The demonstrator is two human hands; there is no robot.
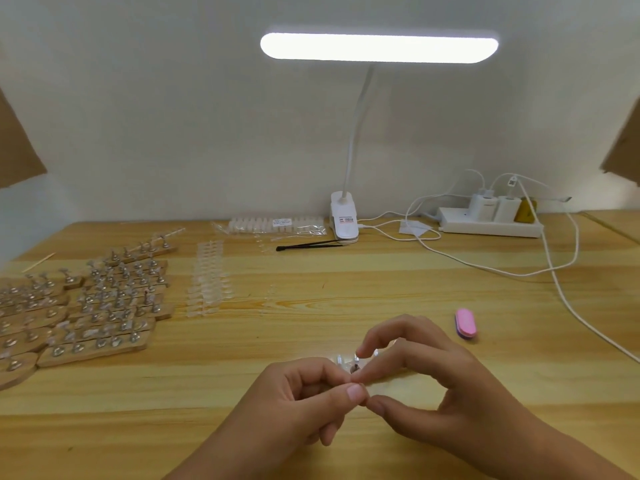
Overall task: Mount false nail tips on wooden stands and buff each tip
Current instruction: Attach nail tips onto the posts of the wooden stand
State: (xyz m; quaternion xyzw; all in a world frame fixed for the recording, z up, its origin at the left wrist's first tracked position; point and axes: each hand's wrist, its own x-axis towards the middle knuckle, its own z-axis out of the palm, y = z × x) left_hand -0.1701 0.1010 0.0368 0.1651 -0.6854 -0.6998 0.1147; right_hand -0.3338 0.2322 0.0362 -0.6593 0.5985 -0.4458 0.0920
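Observation:
My left hand (304, 400) and my right hand (426, 382) meet at the table's front centre. Their thumbs and forefingers pinch together over a small stand with clear nail tips (348, 363), which is mostly hidden behind the fingers. A pink buffer block (466, 323) lies on the table to the right of my hands, untouched. At the left sit several wooden stands (104, 306) carrying rows of mounted tips. Strips of loose clear nail tips (207, 282) lie beside them.
A clip-on desk lamp (344, 216) stands at the back, lit. A bag of nail tips (273, 225) and a black tool (308, 244) lie near it. A power strip (491, 223) with chargers sits back right; white cables (561, 289) trail down the right side.

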